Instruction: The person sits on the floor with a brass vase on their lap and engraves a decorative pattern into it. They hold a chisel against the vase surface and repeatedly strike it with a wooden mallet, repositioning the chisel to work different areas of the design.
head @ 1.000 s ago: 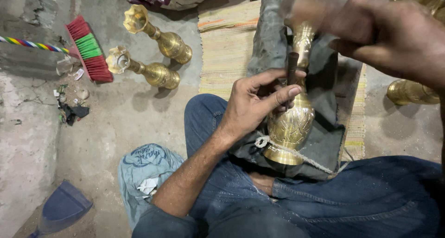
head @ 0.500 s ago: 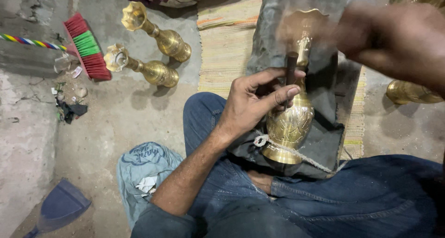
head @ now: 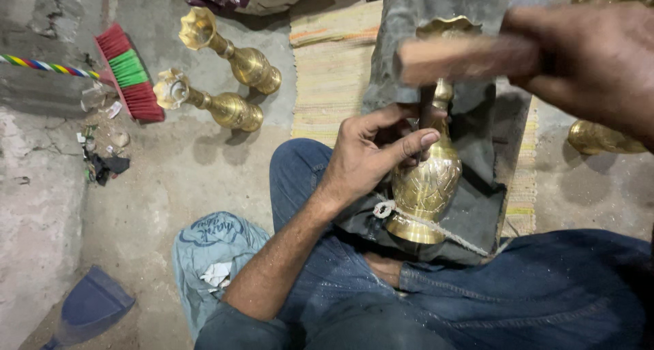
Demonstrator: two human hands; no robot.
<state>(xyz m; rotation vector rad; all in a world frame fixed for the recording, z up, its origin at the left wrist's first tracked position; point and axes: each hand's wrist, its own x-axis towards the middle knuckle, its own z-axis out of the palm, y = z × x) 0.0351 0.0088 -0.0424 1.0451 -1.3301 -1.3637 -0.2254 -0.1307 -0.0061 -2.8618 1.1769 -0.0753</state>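
the left hand pinches a dark punch against the brass vase lying on grey cloth over the lap. at two o'clock, the right hand grips a blurred wooden mallet.

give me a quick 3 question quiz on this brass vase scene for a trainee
1. True or false: the left hand rests on the brass vase lying on the dark cloth.
2. What does the right hand hold above the vase? A) a wooden block B) a paintbrush C) a glass bottle
3. How many other brass vases lie on the floor beside the broom?

Key
1. True; its fingers also pinch a thin dark tool against the vase.
2. A, the wooden block, blurred.
3. Two, both lying on their sides.
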